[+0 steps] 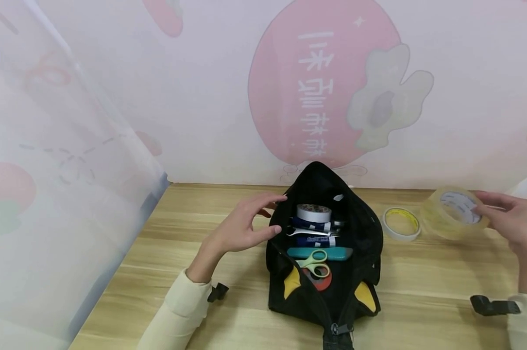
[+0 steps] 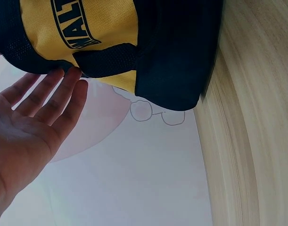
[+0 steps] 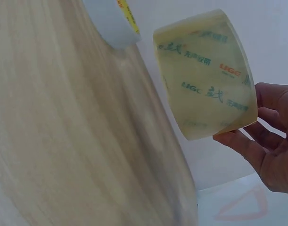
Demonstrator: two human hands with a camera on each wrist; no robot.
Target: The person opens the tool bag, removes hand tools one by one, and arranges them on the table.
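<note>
A wide roll of clear packing tape (image 1: 429, 214) is pinched between the thumb and fingers of my right hand (image 1: 514, 218), raised above the table. Printed lettering shows through the tape (image 3: 205, 80) in the right wrist view. My left hand (image 1: 246, 226) is at the left rim of a black and yellow tool bag (image 1: 364, 233), its fingers extended and the fingertips against the fabric. The bag gapes wide. Inside it are a white tape roll (image 1: 313, 214), dark blue tubes (image 1: 311, 241), a teal case (image 1: 339, 253), light-green scissors (image 1: 317, 265) and a red round item (image 1: 321, 283).
A narrower tape roll (image 1: 402, 237) with a yellow inner ring lies on the wooden table (image 1: 420, 301), between the bag and my right hand. The bag's zipper pull (image 1: 341, 329) hangs at its near end. A printed cloth backdrop (image 1: 202, 112) rises behind the table.
</note>
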